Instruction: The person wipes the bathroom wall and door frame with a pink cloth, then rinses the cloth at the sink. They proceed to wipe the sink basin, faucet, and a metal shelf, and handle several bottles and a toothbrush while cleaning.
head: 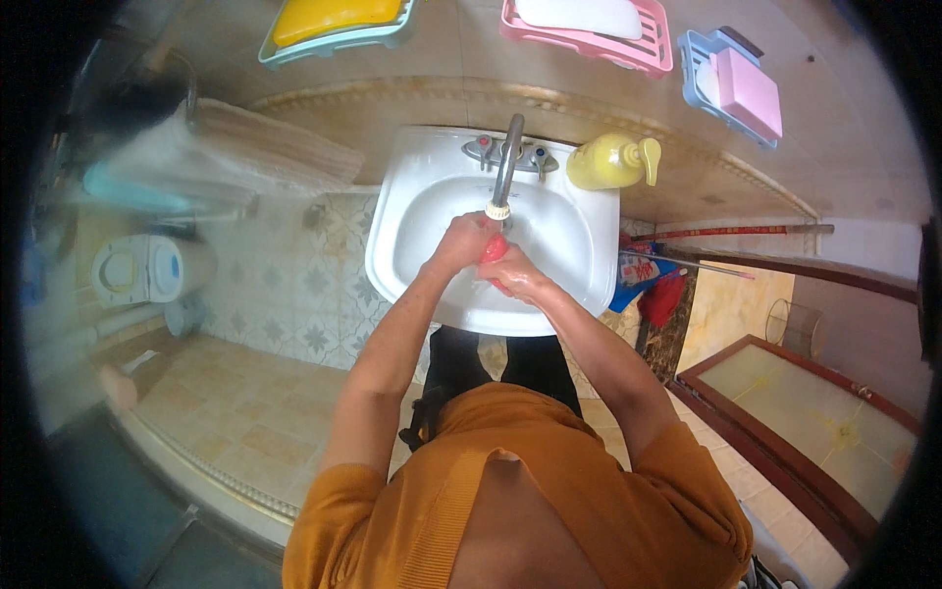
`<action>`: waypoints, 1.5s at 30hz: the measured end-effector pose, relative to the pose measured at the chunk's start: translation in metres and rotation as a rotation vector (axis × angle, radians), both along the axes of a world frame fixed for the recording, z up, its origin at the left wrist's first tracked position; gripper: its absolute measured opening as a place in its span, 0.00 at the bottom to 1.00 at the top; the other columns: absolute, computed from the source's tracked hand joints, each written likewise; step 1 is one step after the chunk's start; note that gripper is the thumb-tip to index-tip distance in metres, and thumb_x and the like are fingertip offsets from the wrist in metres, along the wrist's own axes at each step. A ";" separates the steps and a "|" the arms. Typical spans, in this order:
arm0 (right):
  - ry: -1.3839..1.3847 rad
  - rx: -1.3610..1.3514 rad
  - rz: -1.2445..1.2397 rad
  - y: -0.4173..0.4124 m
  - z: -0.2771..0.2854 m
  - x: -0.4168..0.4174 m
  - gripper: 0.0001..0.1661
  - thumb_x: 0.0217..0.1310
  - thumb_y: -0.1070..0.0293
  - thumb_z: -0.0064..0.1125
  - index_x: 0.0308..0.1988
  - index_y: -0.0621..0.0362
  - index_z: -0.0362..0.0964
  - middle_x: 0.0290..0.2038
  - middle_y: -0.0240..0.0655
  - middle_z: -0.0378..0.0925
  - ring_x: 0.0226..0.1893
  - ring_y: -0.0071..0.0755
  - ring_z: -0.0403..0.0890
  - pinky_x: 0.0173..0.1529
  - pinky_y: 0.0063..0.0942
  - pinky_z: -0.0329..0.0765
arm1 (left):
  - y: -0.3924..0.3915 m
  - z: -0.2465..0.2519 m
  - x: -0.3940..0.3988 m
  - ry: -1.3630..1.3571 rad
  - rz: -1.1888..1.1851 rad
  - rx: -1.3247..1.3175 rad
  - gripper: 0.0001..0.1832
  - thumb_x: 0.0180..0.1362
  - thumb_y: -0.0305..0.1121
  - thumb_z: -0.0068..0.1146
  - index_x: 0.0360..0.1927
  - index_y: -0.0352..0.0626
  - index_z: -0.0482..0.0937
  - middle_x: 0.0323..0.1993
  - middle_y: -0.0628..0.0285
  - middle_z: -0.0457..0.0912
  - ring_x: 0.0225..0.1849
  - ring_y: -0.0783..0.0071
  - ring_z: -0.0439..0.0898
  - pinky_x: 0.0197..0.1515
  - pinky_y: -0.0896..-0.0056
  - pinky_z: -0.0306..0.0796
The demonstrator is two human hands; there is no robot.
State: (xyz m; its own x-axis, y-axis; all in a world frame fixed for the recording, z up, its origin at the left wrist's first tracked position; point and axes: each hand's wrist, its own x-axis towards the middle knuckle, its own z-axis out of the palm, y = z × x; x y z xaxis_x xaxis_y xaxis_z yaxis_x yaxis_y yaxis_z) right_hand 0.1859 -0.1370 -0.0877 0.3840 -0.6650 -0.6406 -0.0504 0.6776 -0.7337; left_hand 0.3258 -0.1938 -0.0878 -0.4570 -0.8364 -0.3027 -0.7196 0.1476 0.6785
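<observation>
Both my hands meet over a white washbasin [602, 254], just below the faucet [509, 166]. Between them is a small red object [494, 249], possibly a cloth or sponge; its exact kind is hard to tell. My left hand [468, 239] is closed at its upper left side, near the spout's white nozzle [497, 212]. My right hand [515, 272] grips its lower part, and a bit of red shows below the fingers. Wet, shiny skin shows on my right hand. Water appears beneath the nozzle.
A yellow pump bottle [605, 162] stands on the basin's right corner. Above are a yellow soap bar [335, 18], a pink soap dish [589, 51] and a blue soap dish [695, 81]. A toilet [151, 269] is at left, a framed door [802, 434] at right.
</observation>
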 end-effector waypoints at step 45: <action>0.932 -1.425 0.268 -0.015 0.118 -0.025 0.22 0.52 0.70 0.55 0.49 0.61 0.66 0.35 0.52 0.78 0.30 0.58 0.81 0.31 0.47 0.77 | 0.013 0.134 0.007 0.009 0.028 -0.046 0.23 0.47 0.35 0.63 0.47 0.40 0.76 0.41 0.46 0.82 0.44 0.49 0.81 0.47 0.56 0.75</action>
State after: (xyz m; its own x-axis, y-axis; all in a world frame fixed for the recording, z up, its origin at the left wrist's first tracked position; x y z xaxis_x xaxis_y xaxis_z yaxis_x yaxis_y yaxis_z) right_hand 0.1606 -0.1519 0.0307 0.4411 -0.8471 0.2965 -0.7686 -0.5271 -0.3625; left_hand 0.3327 -0.1808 0.0466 -0.4359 -0.8616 -0.2602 -0.7181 0.1586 0.6777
